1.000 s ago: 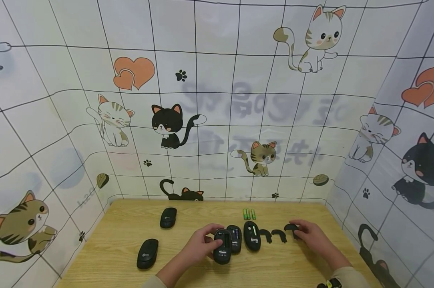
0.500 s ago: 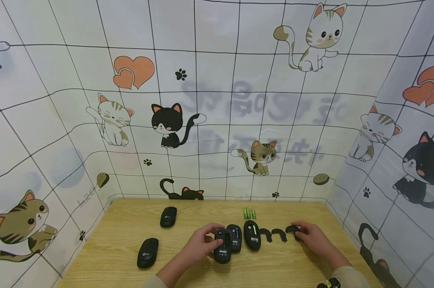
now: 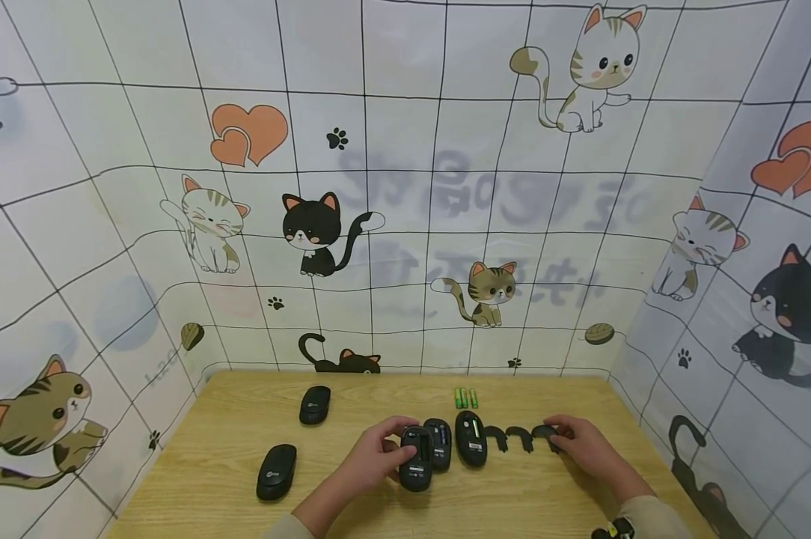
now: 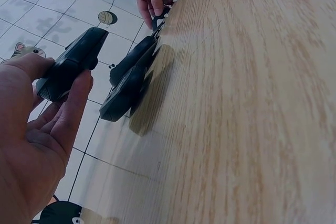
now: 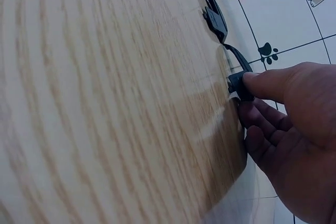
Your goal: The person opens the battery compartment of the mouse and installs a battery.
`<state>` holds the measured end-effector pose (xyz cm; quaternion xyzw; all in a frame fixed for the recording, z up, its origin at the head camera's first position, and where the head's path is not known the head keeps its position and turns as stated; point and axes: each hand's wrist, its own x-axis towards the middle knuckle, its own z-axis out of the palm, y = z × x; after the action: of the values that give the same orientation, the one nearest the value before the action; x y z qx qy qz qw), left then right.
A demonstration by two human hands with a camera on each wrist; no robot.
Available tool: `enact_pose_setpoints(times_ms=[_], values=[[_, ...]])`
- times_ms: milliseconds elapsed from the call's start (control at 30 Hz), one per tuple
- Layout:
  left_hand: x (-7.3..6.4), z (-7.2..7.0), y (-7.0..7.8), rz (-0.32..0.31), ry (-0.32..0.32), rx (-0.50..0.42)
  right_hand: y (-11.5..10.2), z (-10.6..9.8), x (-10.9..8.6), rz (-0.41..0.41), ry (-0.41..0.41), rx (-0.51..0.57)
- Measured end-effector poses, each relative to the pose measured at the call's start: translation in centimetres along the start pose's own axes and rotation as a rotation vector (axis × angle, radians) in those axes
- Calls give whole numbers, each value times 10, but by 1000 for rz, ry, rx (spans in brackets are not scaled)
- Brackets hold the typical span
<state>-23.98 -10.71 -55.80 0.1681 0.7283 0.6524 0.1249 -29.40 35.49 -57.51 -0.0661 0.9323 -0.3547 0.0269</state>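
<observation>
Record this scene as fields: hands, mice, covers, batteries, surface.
Left hand: holds a black mouse, underside facing the head camera
Right hand: pinches the rightmost black cover
Other covers: two, lying in a row left of it
Mice underside up on table: two, between the hands
Mice right side up: two, at the left
Loose batteries: three, green
Surface: wood-grain table

The held mouse (image 3: 419, 459) blocks part of the mouse behind it (image 3: 442, 448), its label (image 3: 415, 469) too tiny to read! The right hand (image 3: 586, 447) masks one end of a black cover (image 3: 543, 431), and the head view's bottom edge chops the right sleeve (image 3: 656, 516)!
</observation>
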Motion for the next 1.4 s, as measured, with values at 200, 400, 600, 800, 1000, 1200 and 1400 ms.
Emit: enact_pose_setpoints(times_ms=[200, 400, 600, 800, 1000, 1200, 1400], values=[[-1, -1, 1, 9, 2, -4, 3, 0, 2, -3, 5, -27], [-1, -1, 2, 14, 3, -9, 5, 0, 4, 20, 22, -20], [-2, -2, 3, 15, 3, -6, -2, 0, 2, 54, 43, 26], [-3, -2, 3, 19, 5, -2, -15, 2, 4, 14, 107, 21], [-3, -3, 4, 20, 10, -5, -32, 11, 17, -51, 109, 30], [-3, -3, 5, 19, 13, -5, -46, 20, 33, -75, 88, 28], [-2, -4, 2, 14, 13, -1, -54, 32, 51, -74, 73, 69]])
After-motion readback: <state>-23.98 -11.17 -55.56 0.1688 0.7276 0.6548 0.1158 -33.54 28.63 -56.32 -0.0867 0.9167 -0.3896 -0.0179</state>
